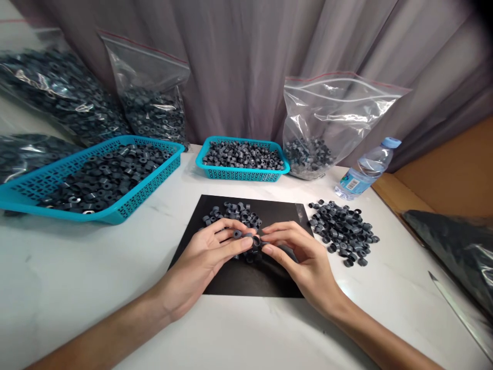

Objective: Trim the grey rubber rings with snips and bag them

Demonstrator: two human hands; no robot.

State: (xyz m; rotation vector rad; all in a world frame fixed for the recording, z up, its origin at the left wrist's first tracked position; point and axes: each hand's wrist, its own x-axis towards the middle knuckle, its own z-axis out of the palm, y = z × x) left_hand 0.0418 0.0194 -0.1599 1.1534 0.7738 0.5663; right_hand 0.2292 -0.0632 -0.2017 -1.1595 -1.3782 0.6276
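delicate work here at the black mat, and a light pinch looks the way to do it, opening turned into view, wrists low and steady. the left hand has its fingers drawn narrow, a small grey part held in by thumb and forefinger; the right hand's fingertips bunch close, though what they grip, i can't tell. the dark ring sits right between both sets of fingertips, near the loose pile, with another heap beyond the right hand on the pale surface.
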